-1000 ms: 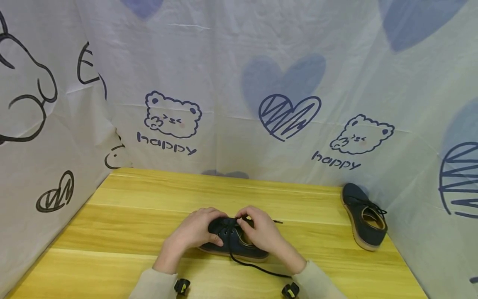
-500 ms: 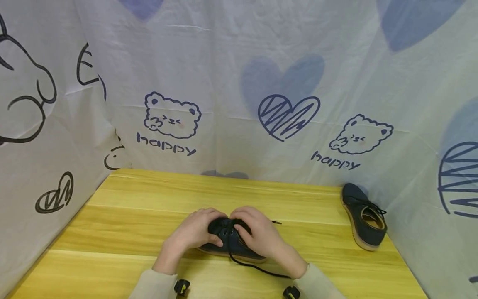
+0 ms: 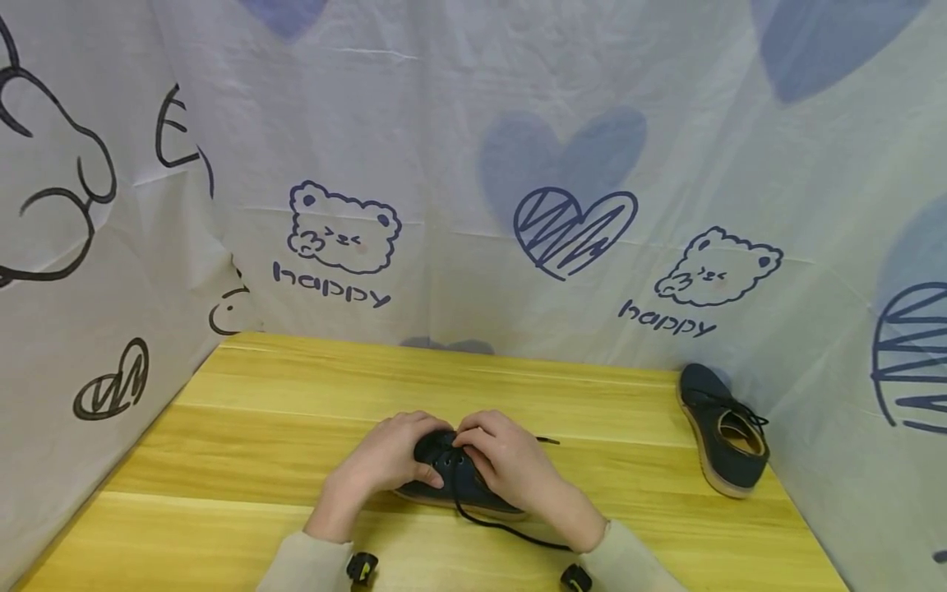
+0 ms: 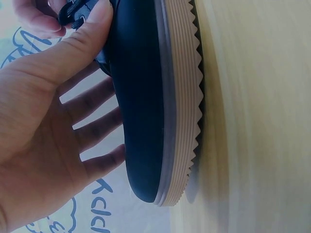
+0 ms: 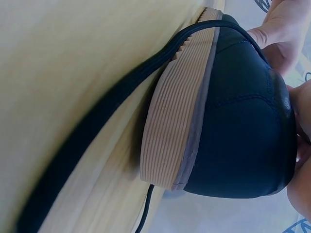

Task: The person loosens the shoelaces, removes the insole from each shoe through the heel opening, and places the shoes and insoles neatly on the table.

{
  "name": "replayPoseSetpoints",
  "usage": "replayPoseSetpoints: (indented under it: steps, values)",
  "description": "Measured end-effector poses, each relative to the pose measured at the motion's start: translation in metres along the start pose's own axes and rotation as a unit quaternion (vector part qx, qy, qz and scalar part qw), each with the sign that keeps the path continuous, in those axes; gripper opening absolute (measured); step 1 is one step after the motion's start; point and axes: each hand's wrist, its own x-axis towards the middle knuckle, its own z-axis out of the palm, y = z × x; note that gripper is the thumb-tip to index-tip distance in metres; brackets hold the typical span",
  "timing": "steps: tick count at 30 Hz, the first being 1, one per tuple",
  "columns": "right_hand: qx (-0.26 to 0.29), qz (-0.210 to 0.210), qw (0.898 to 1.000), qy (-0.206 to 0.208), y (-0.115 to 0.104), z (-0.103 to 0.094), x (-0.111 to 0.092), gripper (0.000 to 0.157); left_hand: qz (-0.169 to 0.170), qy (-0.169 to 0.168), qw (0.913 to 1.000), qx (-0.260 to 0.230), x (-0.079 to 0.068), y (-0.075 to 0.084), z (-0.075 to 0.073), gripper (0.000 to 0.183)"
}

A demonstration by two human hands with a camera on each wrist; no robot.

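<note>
A dark navy lace-up shoe [image 3: 481,496] with a ridged tan sole lies sideways on the table, toe to the left. My left hand [image 3: 388,456] grips its front half, the thumb on the near side and the other fingers on the far side, as the left wrist view also shows. At the lacing, my right hand [image 3: 514,464] pinches the black shoelace with curled fingers; part of the lace [image 4: 73,12] loops by those fingers in the left wrist view. One loose lace length [image 5: 102,116] runs down the shoe's near side onto the table. The right hand hides most of the shoe's opening.
A matching shoe [image 3: 740,464] stands at the right of the yellow wood-grain table [image 3: 259,427], near the cloth. A lace tip [image 3: 547,440] sticks out beyond the right hand. White printed cloth [image 3: 444,164] hangs behind and along both sides.
My right hand has shifted slightly left, its fingertips moving from the shoe's tongue to the lacing. The left hand keeps its hold on the shoe, which stays in place.
</note>
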Motion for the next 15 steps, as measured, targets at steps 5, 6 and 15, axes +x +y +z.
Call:
replayPoseSetpoints:
  steps: [5,6,15]
  values:
    - [-0.003,0.001,1.000,0.007,0.0004,0.0018,-0.0006,0.017,-0.001,0.002,1.0000,0.001,0.0002,-0.0002,0.0006,0.067]
    - [-0.003,0.002,1.000,0.009,0.0008,0.0023,-0.0008,0.017,-0.001,0.002,1.0000,0.001,0.0004,-0.0003,0.0007,0.067]
    - [-0.003,0.016,1.000,0.027,0.0037,0.0052,-0.0029,0.013,0.000,0.004,1.0000,0.002,0.0000,-0.0009,0.0015,0.067]
